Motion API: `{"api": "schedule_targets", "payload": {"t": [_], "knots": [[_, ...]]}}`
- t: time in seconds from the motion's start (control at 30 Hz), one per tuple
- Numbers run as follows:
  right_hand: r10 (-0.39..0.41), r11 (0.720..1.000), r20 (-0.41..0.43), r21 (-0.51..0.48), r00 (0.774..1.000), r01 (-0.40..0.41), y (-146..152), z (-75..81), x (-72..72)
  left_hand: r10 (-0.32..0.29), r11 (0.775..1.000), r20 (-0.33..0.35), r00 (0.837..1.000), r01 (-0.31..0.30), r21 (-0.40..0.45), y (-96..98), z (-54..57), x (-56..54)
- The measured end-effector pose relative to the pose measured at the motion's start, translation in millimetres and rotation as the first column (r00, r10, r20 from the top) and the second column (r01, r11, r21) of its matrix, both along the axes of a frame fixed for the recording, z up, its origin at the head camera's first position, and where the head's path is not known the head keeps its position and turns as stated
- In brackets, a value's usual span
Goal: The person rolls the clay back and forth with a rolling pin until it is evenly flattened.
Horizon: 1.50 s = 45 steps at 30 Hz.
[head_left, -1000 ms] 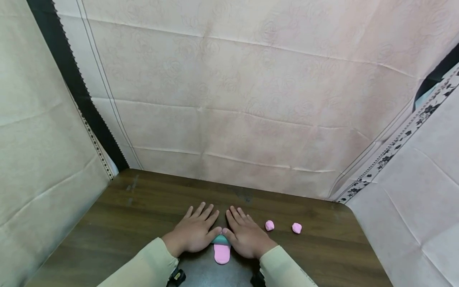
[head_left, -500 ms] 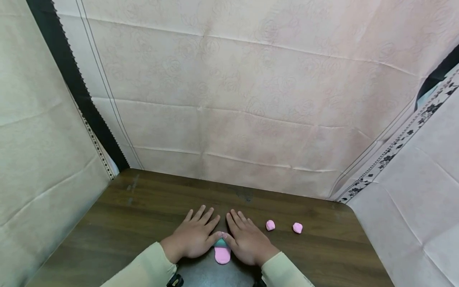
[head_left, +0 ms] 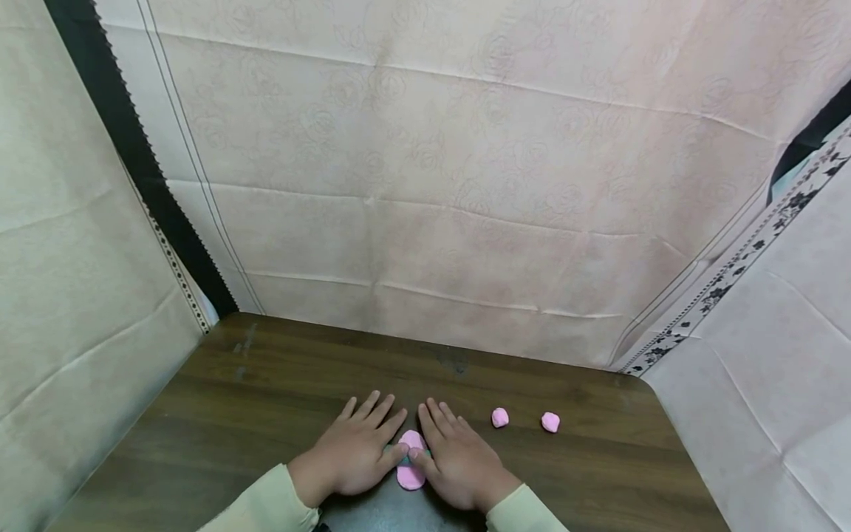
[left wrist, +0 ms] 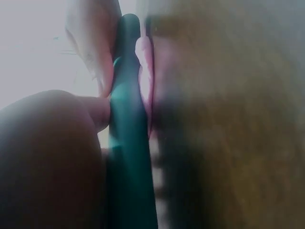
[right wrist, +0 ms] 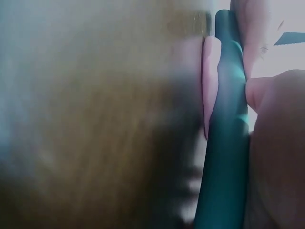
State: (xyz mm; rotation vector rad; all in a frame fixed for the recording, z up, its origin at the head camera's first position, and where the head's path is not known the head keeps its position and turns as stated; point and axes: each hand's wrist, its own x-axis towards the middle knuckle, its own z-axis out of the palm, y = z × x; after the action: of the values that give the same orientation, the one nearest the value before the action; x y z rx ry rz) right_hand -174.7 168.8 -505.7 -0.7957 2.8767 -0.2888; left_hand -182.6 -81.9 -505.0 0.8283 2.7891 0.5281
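Observation:
A flattened strip of pink modelling clay (head_left: 411, 479) lies on the table, its far and near ends both showing in the head view. Across its middle lies a smooth teal rolling pin (left wrist: 129, 148), mostly hidden from above by the hands. My left hand (head_left: 359, 452) rests on the pin with straight, spread fingers pointing away from me. My right hand (head_left: 463, 459) lies likewise on the other side, fingers extended. Both thumbs reach inward over the pin and come close together above the clay. In the right wrist view the pin (right wrist: 228, 129) presses against the clay (right wrist: 209, 81).
Two small pink clay lumps (head_left: 500, 417) (head_left: 549, 422) sit on the wooden table (head_left: 299, 355) to the right of my right hand. Pale patterned cloth (head_left: 432, 185) hangs behind the table and along both sides.
Both hands have drawn back toward me, rolling the pin along the pink clay. The far end of the clay now shows beyond the thumbs. The two lumps stay where they were.

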Motion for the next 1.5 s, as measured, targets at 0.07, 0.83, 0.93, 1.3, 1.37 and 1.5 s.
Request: {"api": "schedule_targets", "payload": {"t": [0.07, 0.83, 0.93, 1.3, 1.37, 1.5], "knots": [[0.0, 1.0, -0.006, 0.0, 1.0, 0.0, 0, -0.8, 1.9, -0.001, 1.0, 0.001, 1.0, 0.001, -0.003, -0.6, 0.7, 3.2], [0.048, 0.995, -0.073, 0.091, 0.996, -0.041, 0, 1.5, 24.0, -0.035, 0.999, -0.031, 0.999, 0.034, -0.028, -1.5, 2.7, 26.8], [0.051, 0.993, -0.071, 0.109, 0.996, -0.043, 0, 1.9, 27.8, -0.041, 0.999, -0.043, 0.998, 0.04, -0.034, -1.7, 2.2, 32.0], [0.068, 0.99, -0.086, 0.131, 0.994, -0.056, -1, -2.7, 40.5, -0.066, 0.997, -0.057, 0.996, 0.063, -0.047, -5.0, 0.4, 46.9], [0.079, 0.988, -0.103, 0.141, 0.992, -0.064, -1, -4.8, 43.0, -0.064, 0.997, -0.069, 0.996, 0.061, -0.053, -5.2, -1.0, 49.5], [0.107, 0.984, -0.161, 0.156, 0.981, -0.082, 1, -10.4, 49.1, -0.06, 0.996, -0.06, 0.996, 0.056, -0.063, -5.1, -5.3, 53.6]]}}
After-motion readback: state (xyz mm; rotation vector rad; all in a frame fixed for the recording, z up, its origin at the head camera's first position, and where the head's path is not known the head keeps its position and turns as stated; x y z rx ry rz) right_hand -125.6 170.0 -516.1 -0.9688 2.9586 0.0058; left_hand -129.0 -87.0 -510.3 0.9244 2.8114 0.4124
